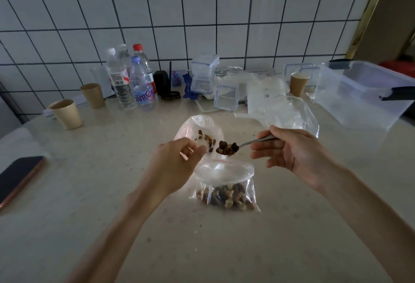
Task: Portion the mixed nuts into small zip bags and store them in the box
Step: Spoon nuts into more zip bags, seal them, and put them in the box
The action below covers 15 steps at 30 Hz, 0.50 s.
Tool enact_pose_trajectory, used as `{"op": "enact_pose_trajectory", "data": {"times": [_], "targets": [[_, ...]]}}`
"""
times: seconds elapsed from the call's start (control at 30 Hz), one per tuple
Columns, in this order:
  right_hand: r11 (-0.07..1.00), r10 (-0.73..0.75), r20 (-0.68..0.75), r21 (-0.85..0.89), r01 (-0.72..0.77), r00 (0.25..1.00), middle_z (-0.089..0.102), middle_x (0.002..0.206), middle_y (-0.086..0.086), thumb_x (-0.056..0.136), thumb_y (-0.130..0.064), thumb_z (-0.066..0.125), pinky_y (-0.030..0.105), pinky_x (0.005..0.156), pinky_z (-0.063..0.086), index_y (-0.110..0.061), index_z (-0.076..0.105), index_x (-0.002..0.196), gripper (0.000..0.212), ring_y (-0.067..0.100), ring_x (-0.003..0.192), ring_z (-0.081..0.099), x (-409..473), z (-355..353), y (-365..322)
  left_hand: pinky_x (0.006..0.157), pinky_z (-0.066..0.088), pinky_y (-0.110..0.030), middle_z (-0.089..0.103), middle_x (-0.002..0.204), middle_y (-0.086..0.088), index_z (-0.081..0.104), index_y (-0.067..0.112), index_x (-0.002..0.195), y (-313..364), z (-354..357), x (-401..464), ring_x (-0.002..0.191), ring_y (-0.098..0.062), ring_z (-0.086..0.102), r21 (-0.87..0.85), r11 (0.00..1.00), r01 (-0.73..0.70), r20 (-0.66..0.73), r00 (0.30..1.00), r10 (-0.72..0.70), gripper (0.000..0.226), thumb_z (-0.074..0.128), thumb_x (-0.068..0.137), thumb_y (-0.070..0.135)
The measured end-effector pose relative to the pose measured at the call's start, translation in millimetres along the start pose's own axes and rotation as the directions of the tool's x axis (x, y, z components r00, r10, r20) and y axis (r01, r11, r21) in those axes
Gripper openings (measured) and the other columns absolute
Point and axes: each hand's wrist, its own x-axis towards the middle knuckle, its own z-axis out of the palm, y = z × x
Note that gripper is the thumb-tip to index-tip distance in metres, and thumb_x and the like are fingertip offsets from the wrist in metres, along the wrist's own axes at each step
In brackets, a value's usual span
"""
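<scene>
The small zip bag [225,184], mouth pinched open by the left hand [177,163], lies just below the loaded spoon [235,146] gripped in the right hand [289,150].

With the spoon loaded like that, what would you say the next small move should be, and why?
Probably bring the spoon down and tip it into the small zip bag: the right hand holds it heaped with nuts above the mouth, which the left hand holds open.
</scene>
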Motion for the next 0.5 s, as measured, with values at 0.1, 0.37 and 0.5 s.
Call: {"op": "enact_pose_trajectory", "data": {"times": [0.1, 0.37, 0.5], "targets": [[0.998, 0.016, 0.017, -0.057, -0.015, 1.0, 0.075, 0.102, 0.03, 0.109, -0.024, 0.048, 0.032, 0.051, 0.058, 0.005, 0.067, 0.109, 0.034, 0.04, 0.087, 0.078, -15, -3, 7, 0.067, 0.047, -0.02, 0.068, 0.069, 0.015, 0.073, 0.036, 0.09, 4, 6, -14, 0.067, 0.0, 0.066, 0.033, 0.997, 0.069, 0.093, 0.993, -0.072, 0.038, 0.052, 0.094, 0.068], [0.795, -0.226, 0.107, -0.554, 0.247, 0.968, 0.078, 0.083, 0.012, 0.109, -0.02, 0.049, 0.039, 0.047, 0.058, -0.002, 0.07, 0.097, 0.03, 0.03, 0.075, 0.077, -32, -4, 7, 0.058, 0.051, -0.02, 0.066, 0.056, 0.008, 0.075, 0.028, 0.083, 14, 1, -23, 0.057, -0.011, 0.067, -0.04, 0.999, 0.029, 0.051, 0.998, -0.027, 0.021, 0.068, 0.098, 0.041], [0.369, -0.301, 0.383, -0.798, 0.477, 0.873, 0.075, 0.083, -0.013, 0.107, -0.03, 0.05, 0.017, 0.061, 0.054, -0.02, 0.073, 0.1, 0.027, 0.005, 0.082, 0.074, -47, -8, -2, 0.062, 0.052, -0.026, 0.066, 0.055, 0.005, 0.07, 0.03, 0.077, 17, -1, -29, 0.054, -0.014, 0.066, -0.06, 0.998, -0.016, 0.017, 1.0, 0.017, 0.023, 0.066, 0.099, 0.036]]}}
